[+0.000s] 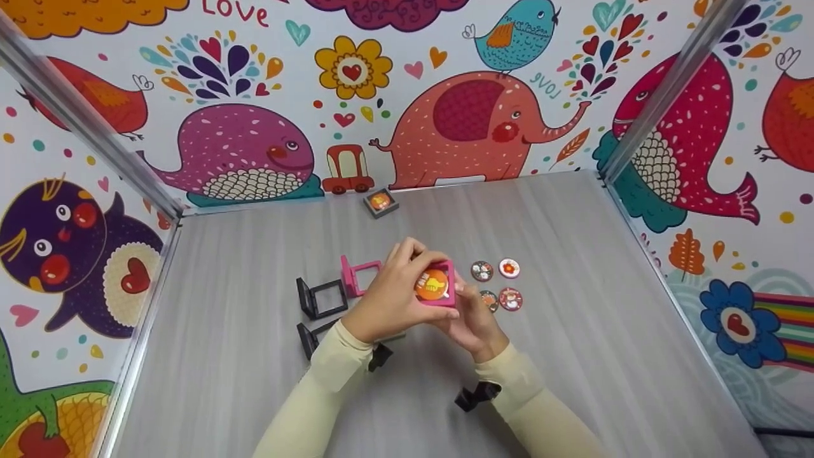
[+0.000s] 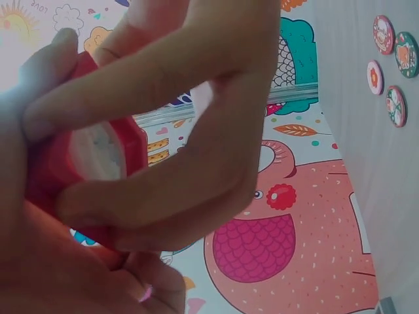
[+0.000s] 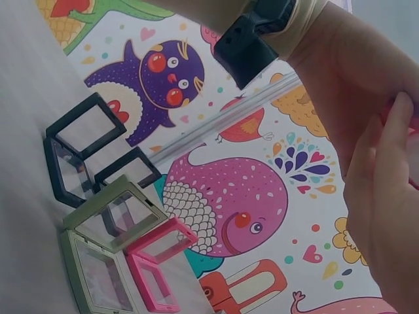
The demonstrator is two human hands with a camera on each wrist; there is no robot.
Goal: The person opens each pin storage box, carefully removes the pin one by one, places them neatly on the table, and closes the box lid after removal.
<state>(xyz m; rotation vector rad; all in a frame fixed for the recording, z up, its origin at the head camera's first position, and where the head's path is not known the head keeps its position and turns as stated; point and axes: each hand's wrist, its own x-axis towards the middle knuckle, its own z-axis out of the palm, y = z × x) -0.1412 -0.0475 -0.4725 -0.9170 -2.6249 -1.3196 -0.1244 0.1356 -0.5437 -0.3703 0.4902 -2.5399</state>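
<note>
Near the centre of the head view, both hands hold a pink frame [image 1: 437,285] with an orange badge [image 1: 432,285] inside it, lifted above the grey surface [image 1: 572,356]. The left hand [image 1: 389,299] wraps over the frame's left side and top, fingers curled round it; in the left wrist view those fingers [image 2: 163,85] fold across the red-pink edge of the frame [image 2: 134,147]. The right hand [image 1: 474,321] grips the frame from below and at the right, thumb by its right edge.

Just right of the hands, four round badges [image 1: 499,283] lie flat on the surface in a small cluster. Left of the hands stand an open pink frame [image 1: 359,275] and two open black frames [image 1: 321,298]; the right wrist view also shows a green frame [image 3: 108,245] among them. At the upper middle, by the wall, a closed dark frame [image 1: 380,202] holds an orange badge.
</note>
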